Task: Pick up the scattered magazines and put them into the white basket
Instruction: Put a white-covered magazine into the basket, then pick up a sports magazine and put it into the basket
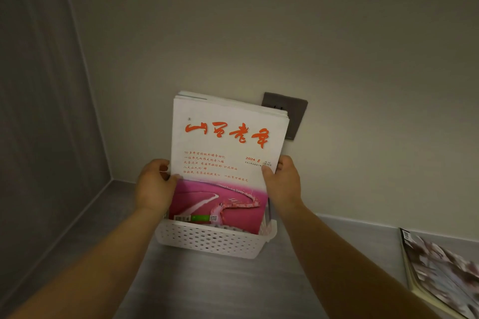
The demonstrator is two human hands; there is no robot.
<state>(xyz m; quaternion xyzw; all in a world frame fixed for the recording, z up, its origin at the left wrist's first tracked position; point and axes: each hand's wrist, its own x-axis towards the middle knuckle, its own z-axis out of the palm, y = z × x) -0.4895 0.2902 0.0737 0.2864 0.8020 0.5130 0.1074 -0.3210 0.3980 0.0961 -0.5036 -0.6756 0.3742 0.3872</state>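
Observation:
A stack of magazines (228,142) stands upright, its lower end inside the white perforated basket (207,239) on the grey counter. The front cover is white with red characters and a pink picture at the bottom. My left hand (154,186) grips the stack's left edge and my right hand (283,181) grips its right edge. Another magazine (445,274) lies flat on the counter at the far right, partly cut off by the frame.
The basket sits close to a pale wall with a dark socket plate (293,114) behind the stack. A grey side wall (46,111) closes the corner on the left. The grey counter (207,285) stretches toward me.

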